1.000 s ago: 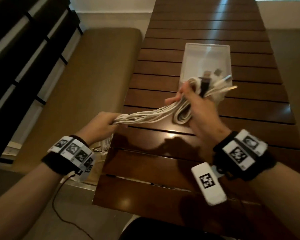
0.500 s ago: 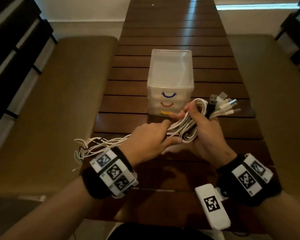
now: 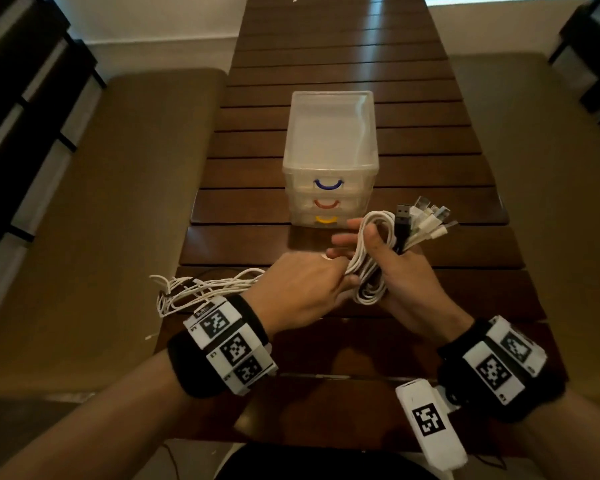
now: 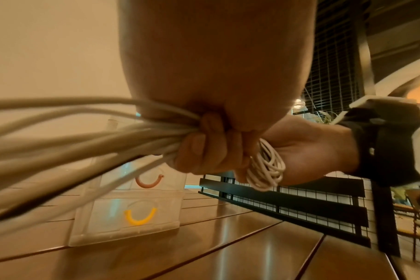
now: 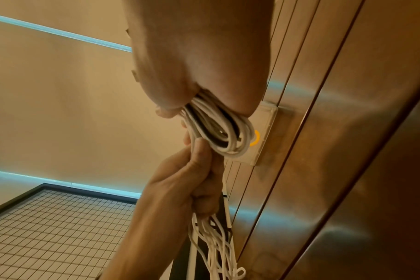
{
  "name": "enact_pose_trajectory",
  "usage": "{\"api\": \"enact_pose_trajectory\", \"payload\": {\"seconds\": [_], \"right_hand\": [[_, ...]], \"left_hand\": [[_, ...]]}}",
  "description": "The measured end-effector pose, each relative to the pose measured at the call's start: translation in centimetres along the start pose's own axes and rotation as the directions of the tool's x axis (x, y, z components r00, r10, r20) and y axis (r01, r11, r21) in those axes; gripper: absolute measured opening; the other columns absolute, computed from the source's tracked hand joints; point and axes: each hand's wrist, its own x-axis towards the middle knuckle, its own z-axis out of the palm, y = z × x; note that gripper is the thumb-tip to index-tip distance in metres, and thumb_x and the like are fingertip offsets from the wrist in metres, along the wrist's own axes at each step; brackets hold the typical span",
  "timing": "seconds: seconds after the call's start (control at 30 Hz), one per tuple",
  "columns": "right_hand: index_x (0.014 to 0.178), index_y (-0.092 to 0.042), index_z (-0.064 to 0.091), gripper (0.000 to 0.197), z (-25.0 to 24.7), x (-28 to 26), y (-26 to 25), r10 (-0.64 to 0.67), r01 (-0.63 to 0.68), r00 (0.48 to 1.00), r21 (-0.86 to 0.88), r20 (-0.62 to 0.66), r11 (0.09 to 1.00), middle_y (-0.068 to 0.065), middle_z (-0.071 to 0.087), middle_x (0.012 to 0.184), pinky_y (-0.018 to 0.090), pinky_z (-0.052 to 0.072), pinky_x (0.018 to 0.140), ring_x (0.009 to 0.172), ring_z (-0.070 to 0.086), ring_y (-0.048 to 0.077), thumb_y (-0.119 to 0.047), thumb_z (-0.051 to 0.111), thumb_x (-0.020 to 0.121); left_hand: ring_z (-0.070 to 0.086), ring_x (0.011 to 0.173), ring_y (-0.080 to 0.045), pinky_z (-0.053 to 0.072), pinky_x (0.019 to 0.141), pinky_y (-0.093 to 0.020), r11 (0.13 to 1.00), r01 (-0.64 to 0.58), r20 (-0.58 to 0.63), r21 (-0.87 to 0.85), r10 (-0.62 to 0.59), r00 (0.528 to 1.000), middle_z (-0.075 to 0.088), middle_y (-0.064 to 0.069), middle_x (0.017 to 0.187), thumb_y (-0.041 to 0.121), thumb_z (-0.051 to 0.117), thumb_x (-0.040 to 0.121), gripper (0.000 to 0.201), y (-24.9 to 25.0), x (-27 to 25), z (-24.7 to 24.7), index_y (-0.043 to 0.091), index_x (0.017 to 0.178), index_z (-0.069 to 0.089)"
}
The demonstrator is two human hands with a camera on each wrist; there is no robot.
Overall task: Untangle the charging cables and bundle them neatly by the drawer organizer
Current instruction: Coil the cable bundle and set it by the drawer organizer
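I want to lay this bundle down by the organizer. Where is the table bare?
Bare table flanks the drawer organizer left and right. In front it is crowded: both hands, left hand, right hand, grip the cables.

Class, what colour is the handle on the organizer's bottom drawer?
Yellow. The bottom drawer handle shows best in the left wrist view, under the red one.

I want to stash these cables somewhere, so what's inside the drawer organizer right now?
Through the drawer organizer's translucent walls nothing distinct shows. All three drawers are closed and the plastic is cloudy, so small contents cannot be ruled out.
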Motion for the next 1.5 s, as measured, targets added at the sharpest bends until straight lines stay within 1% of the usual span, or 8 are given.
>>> {"api": "enact_pose_trajectory", "payload": {"seconds": [0.13,0.53,0.7,0.8,0.97,1.13,1.33,1.5], "right_hand": [[0.063,-0.019,0.071,0.027,0.4,0.1,-0.3,0.029,-0.026,0.997,0.041,-0.067,0.999,0.004,0.072,0.073,0.048,0.05,0.088,0.091,0.07,0.029,-0.043,0.068,0.075],[0.12,0.002,0.061,0.059,2.7,0.5,-1.4,0.091,-0.059,0.994,0.397,-0.06,0.916,0.015,0.071,0.116,0.037,0.044,0.108,0.114,0.067,0.022,-0.044,0.059,0.083],[0.076,-0.009,0.058,0.036,3.1,0.4,-1.2,0.121,-0.08,0.99,0.401,-0.078,0.913,0.013,0.075,0.092,0.04,0.059,0.087,0.09,0.074,0.023,-0.041,0.051,0.093],[0.092,-0.003,0.062,0.04,3.4,0.5,-1.0,0.074,-0.068,0.997,0.398,0.002,0.915,0.013,0.071,0.118,0.039,0.052,0.096,0.113,0.067,0.023,-0.041,0.049,0.09],[0.089,-0.007,0.064,0.034,3.4,1.2,-0.5,-0.028,0.019,0.999,0.284,0.03,0.959,0.003,0.063,0.135,0.037,0.034,0.114,0.129,0.055,0.016,-0.037,0.05,0.093],[0.112,-0.02,0.067,0.026,3.9,1.6,-1.1,0.021,-0.014,1.0,0.296,-0.02,0.955,0.005,0.072,0.087,0.034,0.05,0.064,0.055,0.056,0.012,-0.033,0.05,0.097],[0.056,-0.02,0.04,0.047,4.2,1.6,-1.3,0.014,0.001,0.999,0.361,-0.04,0.932,-0.004,0.024,0.045,0.026,0.032,0.045,0.038,0.022,0.01,-0.052,0.058,0.085],[0.057,-0.02,0.031,0.051,3.7,2.1,-2.1,-0.006,0.003,1.0,0.365,0.008,0.931,-0.006,0.024,0.041,0.021,0.026,0.037,0.032,0.021,0.009,-0.051,0.059,0.085]], "left_hand": [[0.061,0.089,-0.023,0.029,0.063,-0.028,1.0,-0.015,0.025,-0.014,0.016,1.0,0.062,-0.003,0.102,0.045,0.029,0.103,0.034,0.3,0.5,-0.2,0.018,0.104,0.05],[0.06,0.06,-0.012,0.05,0.061,-0.034,0.882,0.086,-0.049,-0.463,-0.122,0.991,0.063,0.005,0.069,0.075,0.032,0.086,0.06,-1.3,0.1,1.2,0.02,0.083,0.055],[0.043,0.048,-0.007,0.032,0.049,-0.022,0.509,0.041,-0.04,-0.86,-0.147,0.988,0.051,0.005,0.055,0.038,0.059,0.093,0.039,-1.2,-0.7,2.3,0.005,0.073,0.059],[0.04,0.044,0.0,0.031,0.045,-0.014,0.326,0.063,0.017,-0.943,-0.142,0.99,0.05,0.013,0.051,0.021,0.057,0.097,0.025,-1.1,-1.3,2.1,0.006,0.077,0.06],[0.036,0.045,0.003,0.029,0.047,-0.014,0.409,0.037,0.002,-0.912,-0.084,0.996,0.045,0.016,0.052,0.018,0.054,0.099,0.023,-2.1,-0.9,1.5,0.007,0.079,0.06],[0.029,0.044,-0.011,0.019,0.045,-0.032,0.341,0.079,0.069,-0.937,-0.042,0.997,0.038,0.006,0.052,0.045,0.059,0.087,0.031,-3.3,0.0,2.2,0.019,0.07,0.056],[0.034,0.051,-0.008,0.025,0.049,-0.031,0.386,0.087,0.088,-0.918,-0.015,0.996,0.046,0.012,0.058,0.051,0.057,0.084,0.026,-3.3,0.4,2.9,0.027,0.078,0.06],[0.049,0.052,0.007,0.036,0.054,-0.017,0.864,0.092,0.193,-0.495,0.006,0.981,0.058,0.021,0.056,0.046,0.076,0.078,0.014,-6.9,-1.5,2.8,0.042,0.069,0.065]]}}
